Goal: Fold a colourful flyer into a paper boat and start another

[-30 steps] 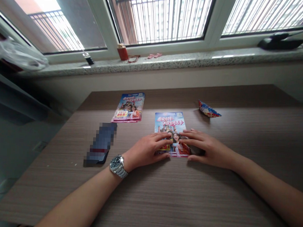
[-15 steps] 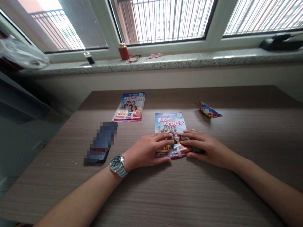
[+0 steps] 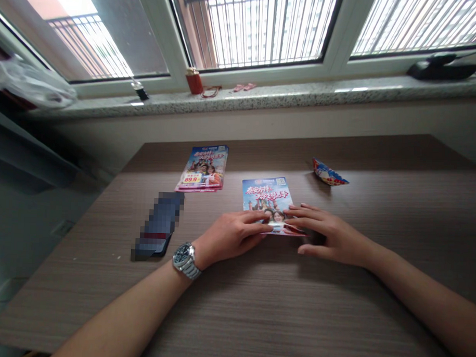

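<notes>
A printed flyer [image 3: 265,194] with a blue sky and red-and-white lettering lies in front of me, its near edge bent up off the table. Over its near left corner is my left hand [image 3: 236,231], fingers on the printed face and thumb hidden from view, closed on the paper. My right hand [image 3: 325,232] is at the flyer's right side, fingers stretched over that edge. Its thumb is held apart from the fingers, off the paper and close to the tabletop. A silver watch [image 3: 185,260] is on my left wrist.
A stack of similar flyers [image 3: 205,167] lies at the back left of the wooden table [image 3: 233,313]. Nearer me is a dark, pixelated phone-like object [image 3: 158,225]. A folded paper piece [image 3: 329,173] stands at the back right. The stone windowsill [image 3: 287,98] holds a red lighter-like object [image 3: 194,81].
The flyer's near edge has risen and curled upward. My left thumb has gone out of sight at that edge, and my right thumb has moved slightly away from the paper.
</notes>
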A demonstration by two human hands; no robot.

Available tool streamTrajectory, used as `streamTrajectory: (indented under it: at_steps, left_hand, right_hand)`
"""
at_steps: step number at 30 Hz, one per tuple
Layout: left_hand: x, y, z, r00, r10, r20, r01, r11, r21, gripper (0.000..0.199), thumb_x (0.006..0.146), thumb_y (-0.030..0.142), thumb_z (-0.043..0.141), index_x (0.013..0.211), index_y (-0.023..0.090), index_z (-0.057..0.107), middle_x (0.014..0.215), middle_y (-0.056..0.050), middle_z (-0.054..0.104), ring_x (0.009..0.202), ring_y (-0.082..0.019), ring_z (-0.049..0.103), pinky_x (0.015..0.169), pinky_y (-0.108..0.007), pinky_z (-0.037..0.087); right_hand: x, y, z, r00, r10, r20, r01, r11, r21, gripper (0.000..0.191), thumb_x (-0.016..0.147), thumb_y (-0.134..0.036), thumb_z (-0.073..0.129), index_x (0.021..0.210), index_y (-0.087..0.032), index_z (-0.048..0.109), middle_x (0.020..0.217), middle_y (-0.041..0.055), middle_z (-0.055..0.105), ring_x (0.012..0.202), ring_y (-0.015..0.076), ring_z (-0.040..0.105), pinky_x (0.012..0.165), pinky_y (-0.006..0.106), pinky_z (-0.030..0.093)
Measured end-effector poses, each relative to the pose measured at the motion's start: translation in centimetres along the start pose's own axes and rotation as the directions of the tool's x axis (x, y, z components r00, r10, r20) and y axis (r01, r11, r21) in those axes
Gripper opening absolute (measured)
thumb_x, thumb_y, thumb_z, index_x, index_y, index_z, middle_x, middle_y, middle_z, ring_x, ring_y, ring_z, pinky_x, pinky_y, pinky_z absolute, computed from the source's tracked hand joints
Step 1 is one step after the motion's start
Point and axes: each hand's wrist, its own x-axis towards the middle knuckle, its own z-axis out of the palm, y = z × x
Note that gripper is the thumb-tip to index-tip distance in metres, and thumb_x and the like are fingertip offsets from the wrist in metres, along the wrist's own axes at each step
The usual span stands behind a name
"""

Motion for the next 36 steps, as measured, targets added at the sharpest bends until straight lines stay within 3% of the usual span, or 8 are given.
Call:
streamTrajectory:
  at_steps: [5, 9, 17, 21, 26, 28, 30, 36]
  left_hand:
    - [0.2, 0.1, 0.0, 0.999, 0.006, -0.035, -0.006, 1.000, -0.001, 0.028, 0.104, 0.031, 0.050, 0.125, 0.028, 0.068, 0.136, -0.003, 0.066, 0.119, -0.019, 0.067, 0.101, -0.035, 0.055]
    - [0.2, 0.4, -0.2, 0.999, 0.010, -0.046, -0.011, 1.000, -0.018, 0.027, 0.105, 0.031, 0.049, 0.123, 0.025, 0.068, 0.127, -0.003, 0.071, 0.111, -0.017, 0.071, 0.096, -0.030, 0.056]
    - [0.0, 0.9, 0.0, 0.994, -0.060, -0.089, 0.053, 0.995, -0.080, 0.028, 0.105, 0.028, 0.047, 0.127, 0.024, 0.065, 0.113, -0.003, 0.076, 0.095, -0.016, 0.075, 0.079, -0.025, 0.057]
    - [0.1, 1.4, 0.1, 0.988, -0.080, -0.134, 0.056, 0.983, -0.175, 0.026, 0.105, 0.026, 0.048, 0.124, 0.022, 0.066, 0.111, -0.003, 0.077, 0.095, -0.015, 0.074, 0.079, -0.024, 0.056]
    - [0.3, 1.6, 0.6, 0.972, -0.151, -0.178, 0.105, 0.965, -0.242, 0.024, 0.104, 0.027, 0.049, 0.120, 0.020, 0.067, 0.102, -0.003, 0.077, 0.083, -0.013, 0.074, 0.073, -0.023, 0.056]
    - [0.5, 1.5, 0.7, 0.966, -0.167, -0.196, 0.116, 0.962, -0.248, 0.024, 0.103, 0.026, 0.051, 0.123, 0.022, 0.064, 0.106, -0.003, 0.076, 0.086, -0.013, 0.073, 0.077, -0.024, 0.056]
    - [0.7, 1.3, 0.7, 0.959, -0.181, -0.220, 0.132, 0.966, -0.220, 0.028, 0.101, 0.027, 0.053, 0.129, 0.022, 0.061, 0.118, -0.005, 0.072, 0.102, -0.017, 0.070, 0.089, -0.029, 0.056]
    - [0.8, 0.3, 0.8, 0.930, -0.307, -0.203, 0.313, 0.950, 0.000, 0.056, 0.092, 0.037, 0.067, 0.143, 0.023, 0.049, 0.135, -0.012, 0.058, 0.122, -0.028, 0.056, 0.105, -0.047, 0.047]
  right_hand:
    - [0.2, -0.4, -0.1, 0.998, -0.007, -0.068, 0.007, 1.000, -0.007, 0.045, 0.086, -0.038, 0.075, 0.128, -0.026, 0.064, 0.139, 0.0116, 0.065, 0.129, 0.0296, 0.060, 0.113, 0.051, 0.044]
    - [0.2, -0.8, -0.2, 0.993, 0.020, -0.119, -0.024, 0.999, -0.033, 0.028, 0.091, -0.034, 0.070, 0.116, -0.025, 0.067, 0.128, 0.0106, 0.071, 0.115, 0.0260, 0.068, 0.096, 0.041, 0.056]
    - [0.1, -1.7, -0.6, 0.995, -0.022, -0.098, 0.021, 1.000, -0.010, 0.025, 0.090, -0.036, 0.070, 0.111, -0.024, 0.067, 0.121, 0.0106, 0.072, 0.106, 0.0253, 0.071, 0.088, 0.038, 0.058]
    - [0.3, -2.2, -0.4, 0.992, 0.057, -0.109, -0.045, 0.993, 0.113, 0.014, 0.096, -0.029, 0.061, 0.108, -0.024, 0.066, 0.114, 0.0087, 0.073, 0.097, 0.0208, 0.071, 0.081, 0.032, 0.057]
    - [0.4, -2.4, 0.0, 0.972, 0.182, -0.147, -0.156, 0.972, 0.174, 0.013, 0.096, -0.034, 0.060, 0.100, -0.023, 0.066, 0.099, 0.0068, 0.074, 0.083, 0.0193, 0.069, 0.073, 0.031, 0.055]
    - [0.5, -2.4, 0.1, 0.956, 0.247, -0.158, -0.220, 0.960, 0.174, 0.017, 0.097, -0.037, 0.059, 0.099, -0.022, 0.066, 0.090, 0.0059, 0.073, 0.074, 0.0182, 0.066, 0.066, 0.030, 0.053]
    - [0.7, -2.4, 0.2, 0.942, 0.295, -0.160, -0.267, 0.948, 0.173, 0.019, 0.097, -0.039, 0.060, 0.098, -0.021, 0.066, 0.084, 0.0044, 0.070, 0.067, 0.0169, 0.062, 0.062, 0.029, 0.051]
    - [0.9, -2.2, 0.7, 0.920, 0.355, -0.166, -0.315, 0.922, 0.223, 0.021, 0.094, -0.040, 0.064, 0.102, -0.021, 0.066, 0.080, 0.0019, 0.066, 0.063, 0.0151, 0.059, 0.057, 0.027, 0.050]
